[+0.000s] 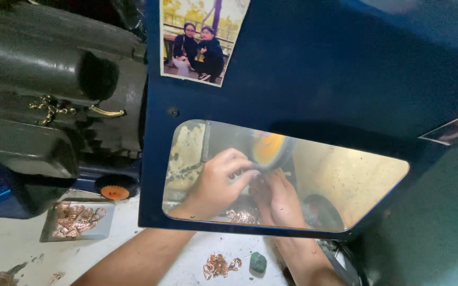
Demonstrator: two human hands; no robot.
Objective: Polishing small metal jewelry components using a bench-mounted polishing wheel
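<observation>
Both my hands reach under a dark blue hood [314, 69] and show through its clear window. My left hand [216, 182] and my right hand [279, 198] meet fingertip to fingertip just below a spinning yellow buffing wheel [269, 148]. They pinch a small piece between them; it is too small and blurred to name. My forearms enter from the bottom edge.
A dark motor housing [43, 90] stands at the left with an orange knob [115, 191] below it. A grey tray [78, 221] holds several copper-coloured metal pieces. More such pieces [219, 265] and a green lump [257, 262] lie on the white bench. A photo [200, 39] is stuck on the hood.
</observation>
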